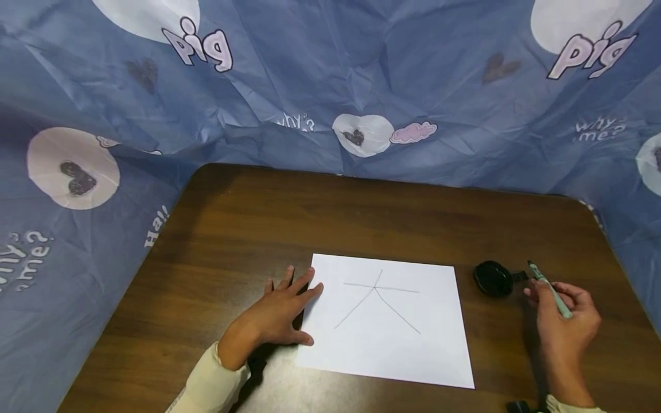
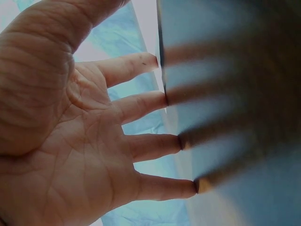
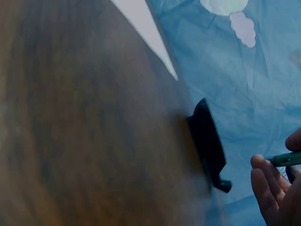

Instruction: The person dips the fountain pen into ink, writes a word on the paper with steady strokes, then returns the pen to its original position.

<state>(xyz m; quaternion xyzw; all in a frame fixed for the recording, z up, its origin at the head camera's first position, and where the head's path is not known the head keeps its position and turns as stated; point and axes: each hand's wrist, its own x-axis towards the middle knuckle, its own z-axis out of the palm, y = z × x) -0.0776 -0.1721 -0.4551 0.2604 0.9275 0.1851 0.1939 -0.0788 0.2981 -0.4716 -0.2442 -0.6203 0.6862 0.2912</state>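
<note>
A white sheet of paper (image 1: 387, 355) lies on the table, bearing a few thin dark strokes that form a figure like 大. My left hand (image 1: 281, 312) has its fingers spread at the sheet's left edge, index finger and thumb over the paper, other fingertips on the wood. Its palm (image 2: 84, 136) and straight fingers fill much of the left wrist view. To the right of the sheet, my right hand (image 1: 568, 315) pinches a light green pen (image 1: 558, 299), its dark end pointing away from me. Just left of that hand sits a round black object (image 1: 493, 279) with a short tab; its kind is unclear.
The brown wooden table (image 1: 248, 229) has rounded far corners. Blue printed cloth (image 1: 310, 74) hangs behind it and along both sides. In the right wrist view the black object (image 3: 207, 141) stands a little proud of the tabletop.
</note>
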